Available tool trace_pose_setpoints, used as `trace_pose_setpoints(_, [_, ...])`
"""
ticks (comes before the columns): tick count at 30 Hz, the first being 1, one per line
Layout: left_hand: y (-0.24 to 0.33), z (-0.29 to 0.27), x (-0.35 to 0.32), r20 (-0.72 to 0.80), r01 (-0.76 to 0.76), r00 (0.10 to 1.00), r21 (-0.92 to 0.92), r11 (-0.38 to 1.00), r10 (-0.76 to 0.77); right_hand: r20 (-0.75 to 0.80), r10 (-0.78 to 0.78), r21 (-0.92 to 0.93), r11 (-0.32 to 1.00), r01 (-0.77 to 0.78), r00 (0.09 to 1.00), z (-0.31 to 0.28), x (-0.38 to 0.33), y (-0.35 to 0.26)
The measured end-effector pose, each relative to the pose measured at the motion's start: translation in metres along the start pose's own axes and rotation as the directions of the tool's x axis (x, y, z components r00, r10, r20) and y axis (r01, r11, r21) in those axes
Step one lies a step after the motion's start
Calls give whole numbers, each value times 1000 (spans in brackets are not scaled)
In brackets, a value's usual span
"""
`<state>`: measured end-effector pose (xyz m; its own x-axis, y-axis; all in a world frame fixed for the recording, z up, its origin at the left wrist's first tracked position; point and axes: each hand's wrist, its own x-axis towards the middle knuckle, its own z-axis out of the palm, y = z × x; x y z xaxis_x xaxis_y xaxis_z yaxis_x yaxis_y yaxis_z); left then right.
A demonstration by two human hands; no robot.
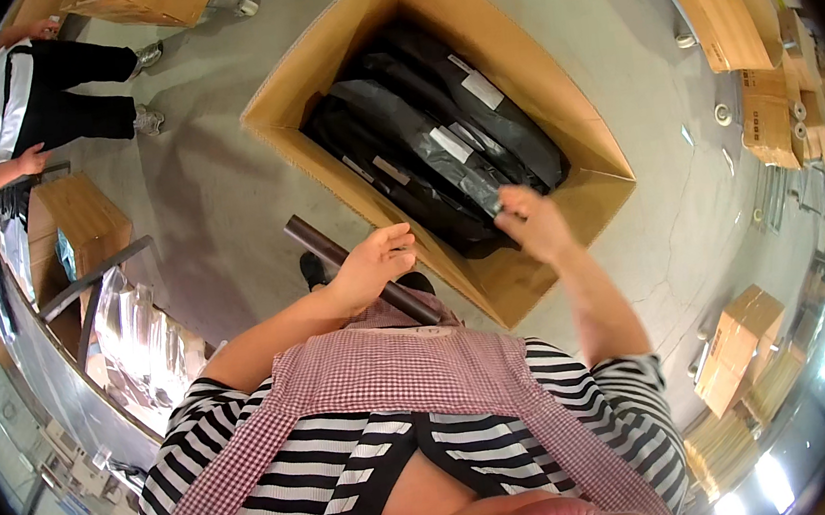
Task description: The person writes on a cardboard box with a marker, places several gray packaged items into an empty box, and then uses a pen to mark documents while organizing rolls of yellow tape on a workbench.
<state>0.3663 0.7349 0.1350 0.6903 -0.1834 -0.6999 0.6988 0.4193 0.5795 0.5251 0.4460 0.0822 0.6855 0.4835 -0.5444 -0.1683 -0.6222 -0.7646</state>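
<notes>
A large open cardboard box (515, 86) stands on the concrete floor in front of me, filled with several long black plastic-wrapped packages (420, 136) bearing white labels. My right hand (532, 222) pinches the near end of one black package at the box's front edge. My left hand (373, 265) is closed around a dark brown tube (315, 243) that runs diagonally in front of my chest, just left of the box.
Another person (24, 97) in black trousers stands at the far left beside a small wooden stand (77, 217). Shiny clear bags (139, 336) lie on a metal rack at my left. More cardboard boxes (718, 4) line the right side and lower right (733, 344).
</notes>
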Motion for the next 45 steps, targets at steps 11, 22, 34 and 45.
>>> trace_pose_setpoints(11, [-8, -15, -13, 188, -118, 981, 388, 914, 47, -97, -416, -60, 909, 412, 904, 133, -64, -51])
trace_pose_setpoints(22, [-21, -15, -8, 193, -219, 971, 460, 861, 143, 272, -158, -115, 974, 195, 949, 145, -73, -61])
trace_pose_setpoints(34, [-38, -29, -68, 249, -396, 917, 644, 655, 310, 229, -29, -394, 911, 120, 973, 170, -94, -85])
trace_pose_setpoints(45, [-111, -234, -270, -406, 286, 883, 864, 415, 236, -42, -13, -487, 873, -10, 999, 205, -79, -83])
